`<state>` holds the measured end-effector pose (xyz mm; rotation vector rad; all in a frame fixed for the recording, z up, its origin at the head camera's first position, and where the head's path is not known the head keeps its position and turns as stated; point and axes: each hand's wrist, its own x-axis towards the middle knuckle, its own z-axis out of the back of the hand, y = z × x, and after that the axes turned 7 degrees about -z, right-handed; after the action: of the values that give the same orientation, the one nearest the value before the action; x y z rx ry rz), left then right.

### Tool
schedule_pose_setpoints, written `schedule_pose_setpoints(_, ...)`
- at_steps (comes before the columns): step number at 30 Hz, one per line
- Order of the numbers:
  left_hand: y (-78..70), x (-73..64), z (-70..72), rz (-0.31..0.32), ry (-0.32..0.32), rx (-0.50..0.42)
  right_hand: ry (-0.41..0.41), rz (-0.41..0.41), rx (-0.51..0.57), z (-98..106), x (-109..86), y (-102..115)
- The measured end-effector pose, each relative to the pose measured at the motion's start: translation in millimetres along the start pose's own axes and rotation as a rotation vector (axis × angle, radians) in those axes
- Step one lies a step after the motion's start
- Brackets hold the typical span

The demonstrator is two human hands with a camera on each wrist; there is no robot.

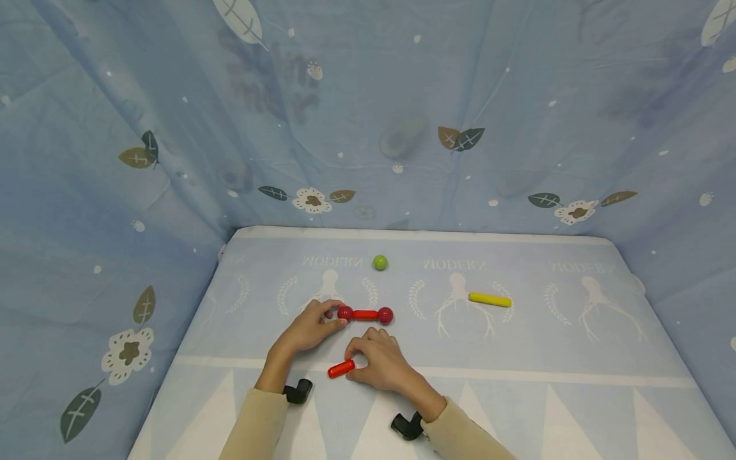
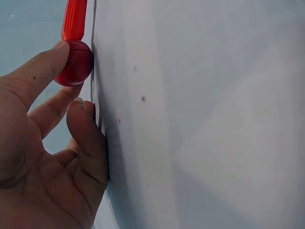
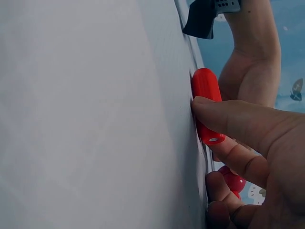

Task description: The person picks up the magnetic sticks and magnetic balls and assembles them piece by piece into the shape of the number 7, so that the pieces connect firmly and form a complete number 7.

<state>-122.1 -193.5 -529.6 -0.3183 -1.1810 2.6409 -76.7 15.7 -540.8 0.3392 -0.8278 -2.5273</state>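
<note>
A short red rod [image 1: 365, 315] lies between two dark red balls, joined to them like a dumbbell. My left hand [image 1: 310, 329] pinches the left ball [image 2: 76, 64] between thumb and index finger, its other fingers curled against the tabletop. The right ball [image 1: 386, 315] is free of both hands. Nearer to me, my right hand [image 1: 379, 361] pinches a separate short red rod [image 3: 206, 86] by its right end, close against the table. A small hole shows in that rod's end in the right wrist view.
Farther back on the patterned tablecloth [image 1: 517, 345] sits a green ball [image 1: 380, 262]. A yellow rod [image 1: 490, 299] lies to the right. Blue curtains [image 1: 356, 96] enclose the table at the back and sides. Black wrist devices [image 1: 298, 391] are worn on both arms.
</note>
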Motion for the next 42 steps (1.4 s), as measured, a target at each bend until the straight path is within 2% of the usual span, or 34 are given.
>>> schedule_pose_setpoints(20, 0.9, 0.1, -0.6, 0.033, 0.003, 0.001, 0.008, -0.005, 0.011, 2, -0.5, 1)
schedule_pose_setpoints(32, -0.2, -0.5, 0.5, 0.027, 0.005, 0.009, 0.033, -0.006, 0.031, 3, 1.0, -1)
schedule_pose_setpoints(42, 0.3, -1.0, 0.6, 0.016, 0.007, -0.006, 0.064, 0.036, 0.195, 15, -5.5, -7)
